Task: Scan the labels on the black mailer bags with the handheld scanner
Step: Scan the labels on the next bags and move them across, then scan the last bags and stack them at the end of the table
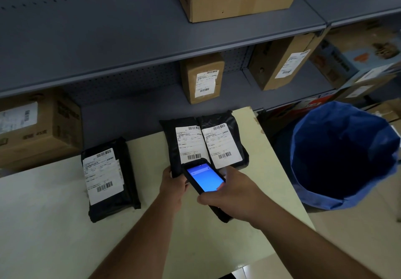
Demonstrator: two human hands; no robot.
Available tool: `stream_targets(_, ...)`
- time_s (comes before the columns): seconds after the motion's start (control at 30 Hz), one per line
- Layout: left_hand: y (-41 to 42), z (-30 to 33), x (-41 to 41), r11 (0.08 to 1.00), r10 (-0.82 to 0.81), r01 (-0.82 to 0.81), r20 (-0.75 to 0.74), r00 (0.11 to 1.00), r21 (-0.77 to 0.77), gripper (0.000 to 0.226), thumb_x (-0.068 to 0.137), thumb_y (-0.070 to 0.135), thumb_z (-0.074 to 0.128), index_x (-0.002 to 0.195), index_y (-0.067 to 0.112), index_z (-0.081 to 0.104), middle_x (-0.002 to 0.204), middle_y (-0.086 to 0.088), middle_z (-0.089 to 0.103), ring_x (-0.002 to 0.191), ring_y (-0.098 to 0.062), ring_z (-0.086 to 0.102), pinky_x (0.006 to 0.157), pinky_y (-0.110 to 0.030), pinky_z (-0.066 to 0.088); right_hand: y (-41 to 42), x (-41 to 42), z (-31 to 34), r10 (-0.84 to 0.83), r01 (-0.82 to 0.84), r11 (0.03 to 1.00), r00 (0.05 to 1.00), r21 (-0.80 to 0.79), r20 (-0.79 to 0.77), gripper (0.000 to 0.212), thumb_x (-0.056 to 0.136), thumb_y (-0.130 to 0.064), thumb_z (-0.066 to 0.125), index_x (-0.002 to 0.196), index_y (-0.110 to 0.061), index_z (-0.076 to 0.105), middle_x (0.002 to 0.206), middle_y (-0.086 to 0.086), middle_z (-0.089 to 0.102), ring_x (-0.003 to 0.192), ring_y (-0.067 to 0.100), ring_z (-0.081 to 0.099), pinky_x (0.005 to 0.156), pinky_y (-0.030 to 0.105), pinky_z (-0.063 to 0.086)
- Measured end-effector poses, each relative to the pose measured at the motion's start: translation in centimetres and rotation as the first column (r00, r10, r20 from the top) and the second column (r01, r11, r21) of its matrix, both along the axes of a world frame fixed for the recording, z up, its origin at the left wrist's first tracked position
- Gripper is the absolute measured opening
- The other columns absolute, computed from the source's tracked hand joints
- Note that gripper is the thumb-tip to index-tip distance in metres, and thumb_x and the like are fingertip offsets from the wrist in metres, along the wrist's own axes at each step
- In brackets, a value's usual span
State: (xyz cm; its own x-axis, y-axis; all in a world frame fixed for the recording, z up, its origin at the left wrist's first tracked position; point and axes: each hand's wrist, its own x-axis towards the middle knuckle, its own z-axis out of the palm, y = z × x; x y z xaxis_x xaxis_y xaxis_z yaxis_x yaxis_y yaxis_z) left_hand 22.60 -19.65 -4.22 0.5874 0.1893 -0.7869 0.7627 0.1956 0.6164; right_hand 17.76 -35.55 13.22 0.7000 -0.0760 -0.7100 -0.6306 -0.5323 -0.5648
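Three black mailer bags with white barcode labels lie on the pale table (43, 224). One bag (109, 180) rests alone at the left. Two more lie side by side at the table's far edge: the middle bag (184, 142) and the right bag (225, 139). My left hand (172, 184) pinches the near corner of the middle bag. My right hand (231, 194) grips the black handheld scanner (205, 177), whose blue screen is lit. The scanner's front end hovers just over the lower barcodes of the two bags.
Grey metal shelves (152, 46) behind the table hold labelled cardboard boxes (202, 78). Another box (36, 126) stands at the left on the lower shelf. A bin lined with a blue bag (345, 155) sits to the right of the table.
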Motion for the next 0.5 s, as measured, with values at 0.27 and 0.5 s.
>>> stream_targets(0.27, 0.3, 0.8, -0.2, 0.937, -0.269, 0.275, -0.054, 0.962, 0.214, 0.037, 0.096, 0.029, 0.061, 0.132, 0.025, 0.064, 0.111, -0.001, 0.074, 0.101, -0.026, 0.072, 0.085, -0.044, 0.064, 0.6, 0.0, -0.1, 0.003, -0.003, 1.0, 1.0, 0.005, 0.015, 0.048, 0.073, -0.039, 0.09, 0.103, -0.026, 0.056, 0.091, -0.005, 0.065, 0.077, 0.011, 0.065, 0.063, 0.026, 0.051)
stream_targets(0.5, 4.4, 2.1, -0.9, 0.744, -0.48, 0.447, -0.067, 0.875, 0.496, 0.064, 0.086, 0.042, 0.062, 0.147, 0.026, 0.05, 0.135, -0.005, 0.066, 0.099, -0.02, 0.066, 0.067, -0.025, 0.054, 3.6, 0.4, 0.0, 0.051, -0.051, 0.999, 0.998, -0.015, 0.022, 0.05, 0.068, -0.04, 0.088, 0.106, -0.025, 0.06, 0.097, -0.001, 0.069, 0.083, 0.015, 0.071, 0.067, 0.032, 0.057)
